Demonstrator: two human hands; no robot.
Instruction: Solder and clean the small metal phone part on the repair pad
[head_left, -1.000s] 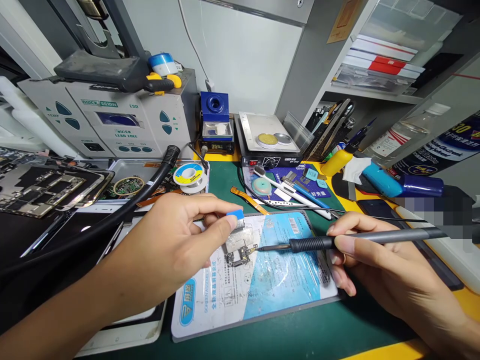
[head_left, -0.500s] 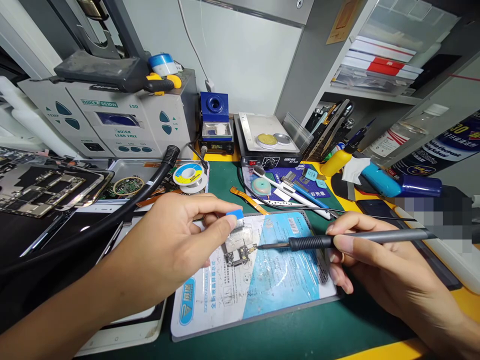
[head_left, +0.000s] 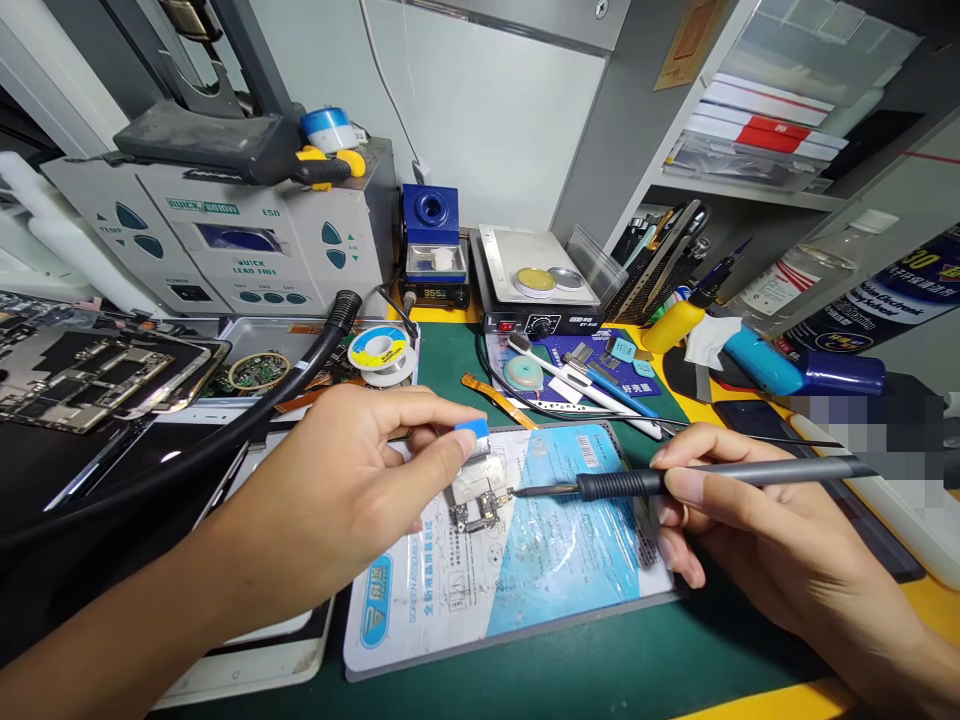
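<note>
My left hand (head_left: pixel 367 480) pinches the blue end (head_left: pixel 471 430) of a small piece with a silvery plate, between thumb and forefinger. At its lower end sits a small circuit board (head_left: pixel 482 508) with gold contacts. My right hand (head_left: pixel 720 500) holds a soldering iron (head_left: pixel 622 485) like a pen, with its tip pointing left at the board's right edge. Whether the tip touches the contacts I cannot tell. Beneath them lies a printed blue and white screen package (head_left: pixel 555 590). The rest of my left fingers are partly hidden behind the hand.
A solder spool (head_left: pixel 382 357) and a thick black hose (head_left: pixel 300 375) lie at the left, before a grey hot air station (head_left: pixel 262 230). A soldering station (head_left: pixel 435 290) reads 355. Behind the package are a toothbrush (head_left: pixel 555 365), a flex cable (head_left: pixel 499 400) and a heating plate (head_left: pixel 540 260).
Almost nothing differs. Both hands, the circuit board and the soldering iron keep their places, and the whole view has shifted only very slightly.
</note>
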